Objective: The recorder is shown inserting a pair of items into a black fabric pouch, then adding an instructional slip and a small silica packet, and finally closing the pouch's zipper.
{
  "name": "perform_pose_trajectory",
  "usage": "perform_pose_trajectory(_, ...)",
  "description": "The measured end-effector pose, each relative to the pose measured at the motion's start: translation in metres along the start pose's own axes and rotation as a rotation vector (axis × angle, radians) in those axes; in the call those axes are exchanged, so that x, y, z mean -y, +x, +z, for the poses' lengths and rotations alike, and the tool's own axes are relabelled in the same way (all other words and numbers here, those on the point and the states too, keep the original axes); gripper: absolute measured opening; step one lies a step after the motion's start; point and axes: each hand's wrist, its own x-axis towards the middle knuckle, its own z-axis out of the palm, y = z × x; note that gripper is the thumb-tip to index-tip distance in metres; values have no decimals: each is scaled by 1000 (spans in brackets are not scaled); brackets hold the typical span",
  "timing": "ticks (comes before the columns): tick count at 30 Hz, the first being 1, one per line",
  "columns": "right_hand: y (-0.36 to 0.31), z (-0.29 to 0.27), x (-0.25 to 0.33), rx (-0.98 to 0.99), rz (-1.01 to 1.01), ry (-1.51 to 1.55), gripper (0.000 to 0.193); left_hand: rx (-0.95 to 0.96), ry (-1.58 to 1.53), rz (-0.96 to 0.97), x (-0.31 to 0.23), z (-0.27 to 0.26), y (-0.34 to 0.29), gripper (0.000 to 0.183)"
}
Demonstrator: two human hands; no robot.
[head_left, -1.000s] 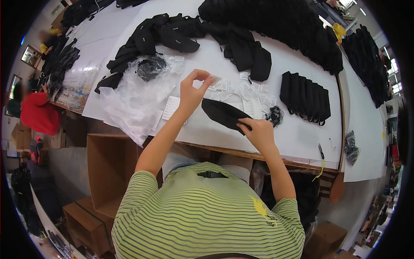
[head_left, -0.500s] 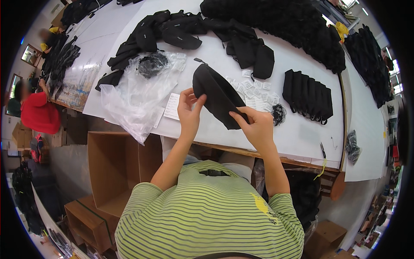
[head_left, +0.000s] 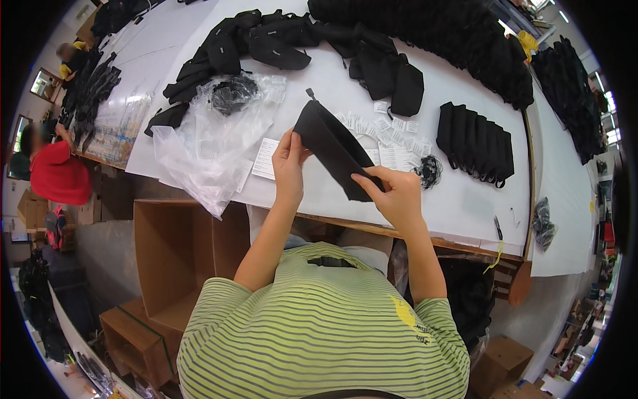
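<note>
A black fabric pouch (head_left: 332,149) is held up over the table's near edge, slanting from upper left to lower right. Its long opening gapes along the right side, and a small pull tab sticks up at its top end. My left hand (head_left: 290,161) pinches the pouch's left edge, with some of the fingers hidden behind the cloth. With thumb and fingers, my right hand (head_left: 392,191) grips the lower right end. Beyond the pouch, small white labels (head_left: 399,141) lie scattered beside a coil of black cords (head_left: 430,171).
Several black pouches stand in a row (head_left: 475,143) on the right of the white table (head_left: 465,209). More black pouches (head_left: 279,50) are heaped at the back. Clear plastic bags (head_left: 193,156) lie left; small scissors (head_left: 498,227) rest near the front right edge. An open cardboard box (head_left: 169,259) stands below left.
The pouch's left side has flattened and straightened. My left hand has shifted slightly up its edge, while my right hand keeps nearly the same place.
</note>
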Motion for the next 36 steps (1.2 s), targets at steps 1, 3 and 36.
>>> perform_pose_trajectory(1,-1,1,-1,2,7,0,19,-1,1,-7,-2,6,-5,42)
perform_pose_trajectory(3,0,6,-4,-63,-16,3,20,86,-471,-368,-7,22,-17,43)
perform_pose_trajectory(36,-8,-14,16,116,237,87,8,171,-673,-572,27,4,-26,52)
